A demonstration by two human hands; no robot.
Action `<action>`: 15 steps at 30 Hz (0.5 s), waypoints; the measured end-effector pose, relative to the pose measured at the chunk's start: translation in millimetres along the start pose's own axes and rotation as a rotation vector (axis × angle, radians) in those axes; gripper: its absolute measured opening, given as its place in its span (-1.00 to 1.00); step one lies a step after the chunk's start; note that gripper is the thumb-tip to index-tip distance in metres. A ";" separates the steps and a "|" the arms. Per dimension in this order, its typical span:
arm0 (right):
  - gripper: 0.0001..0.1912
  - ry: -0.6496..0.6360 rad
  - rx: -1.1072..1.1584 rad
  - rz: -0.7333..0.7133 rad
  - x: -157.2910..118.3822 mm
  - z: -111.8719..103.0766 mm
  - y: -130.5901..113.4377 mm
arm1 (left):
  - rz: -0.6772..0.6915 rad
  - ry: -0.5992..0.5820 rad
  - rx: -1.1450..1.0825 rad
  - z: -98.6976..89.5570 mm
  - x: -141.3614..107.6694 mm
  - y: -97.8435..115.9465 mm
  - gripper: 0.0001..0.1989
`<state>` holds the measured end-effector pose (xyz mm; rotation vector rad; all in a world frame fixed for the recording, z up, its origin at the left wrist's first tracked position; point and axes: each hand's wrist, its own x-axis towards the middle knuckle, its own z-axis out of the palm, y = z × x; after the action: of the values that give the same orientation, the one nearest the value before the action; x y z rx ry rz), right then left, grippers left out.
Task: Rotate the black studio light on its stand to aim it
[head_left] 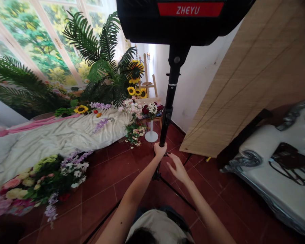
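Two bare hands are up at a black light stand: the left hand is closed around its pole, while the right hand is open, its fingers loosely spread just beside the pole, not touching it. Above them, the pole rises to a large black softbox with a red ZHEYU label. Below, the stand's thin legs splay across a red tile floor.

Left of the stand, a rumpled white cloth lies on the floor, a pink drape along its far edge and a sunflower beyond it. Near the stand, a white pedestal vase holds red and white flowers, with a loose bunch on the tiles beside it. Farther left and nearer the person, a large flower heap spreads over the floor.

Behind the stand stand palm fronds, more sunflowers and a wooden easel, all before a window mural.

Right of the stand — a woven panel leans by a white wall, and past it a silver-framed white sofa carries a dark bag.
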<state>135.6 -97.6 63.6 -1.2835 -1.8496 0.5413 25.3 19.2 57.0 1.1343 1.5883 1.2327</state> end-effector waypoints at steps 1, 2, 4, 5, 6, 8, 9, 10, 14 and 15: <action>-0.49 0.039 0.095 0.055 1.4 3.5 -0.4 | 0.026 0.010 0.014 0.5 0.3 -1.3 -0.73; -0.47 0.077 0.205 0.119 2.8 7.2 -0.9 | 0.058 0.021 0.029 1.1 0.7 -2.6 -0.72; -0.44 0.130 0.450 0.263 5.7 13.6 -1.8 | 0.096 0.027 0.043 2.2 1.4 -5.0 -0.72; -0.43 0.146 0.573 0.339 7.3 15.4 -1.9 | 0.109 0.030 0.050 2.7 1.7 -6.0 -0.71; -0.44 0.157 0.692 0.415 9.2 15.9 -1.7 | 0.119 0.034 0.060 3.1 1.9 -6.7 -0.71; -0.46 0.152 0.894 0.556 13.6 12.3 -0.4 | 0.132 0.046 0.078 3.7 2.3 -7.6 -0.70; -0.48 0.126 0.969 0.614 16.0 8.7 0.6 | 0.135 0.049 0.083 4.0 2.5 -8.1 -0.70; -0.50 0.086 1.021 0.660 18.2 4.3 1.7 | 0.136 0.049 0.082 4.3 2.7 -8.6 -0.70; -0.50 -0.037 0.863 0.654 23.4 -9.8 3.6 | 0.130 0.030 0.061 6.1 4.3 -11.4 -0.71; -0.50 -0.033 0.721 0.595 23.5 -11.0 2.9 | 0.126 0.026 0.056 6.5 4.7 -12.0 -0.71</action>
<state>142.3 -76.0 76.6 -1.2799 -1.0810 1.3986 28.1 23.9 43.6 1.2754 1.6000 1.2956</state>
